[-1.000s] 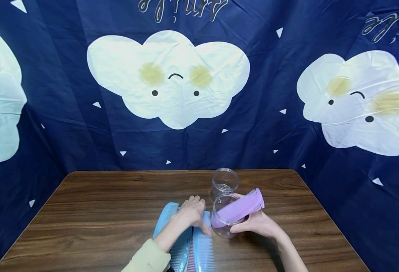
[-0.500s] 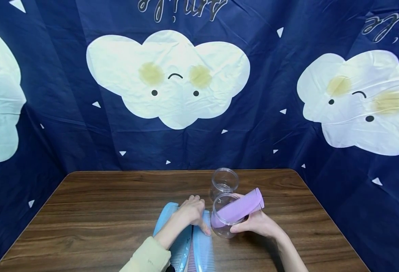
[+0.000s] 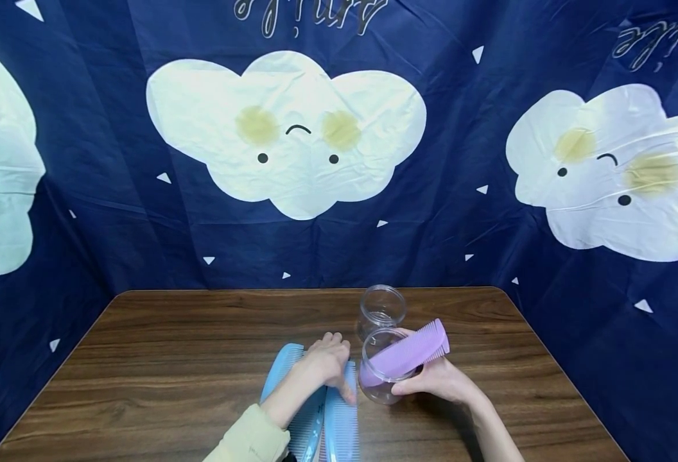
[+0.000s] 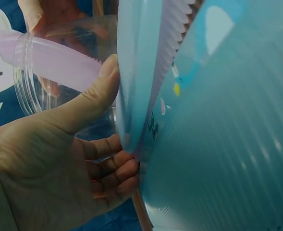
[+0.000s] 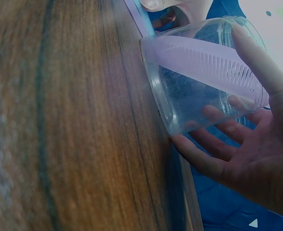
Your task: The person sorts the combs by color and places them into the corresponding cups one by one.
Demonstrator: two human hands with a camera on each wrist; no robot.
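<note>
Right hand [image 3: 436, 380] gripping jar [image 5: 191, 98], purple comb [image 5: 194, 55] inside, left hand [image 3: 329, 366] pinching blue comb [image 3: 341, 420]

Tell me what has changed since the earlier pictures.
The blue comb nearer the jars, held by the left hand, slid slightly left, narrowing the visible strip of pink comb. Nothing was let go. Unchanged: right hand gripping the front jar, purple comb inside; rear jar.

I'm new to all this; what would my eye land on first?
Probably the big upside-down white cloud centred on the blue backdrop. Below it, a purple comb leans out of a clear jar in the right hand; to its left, the left hand touches a blue comb.
</note>
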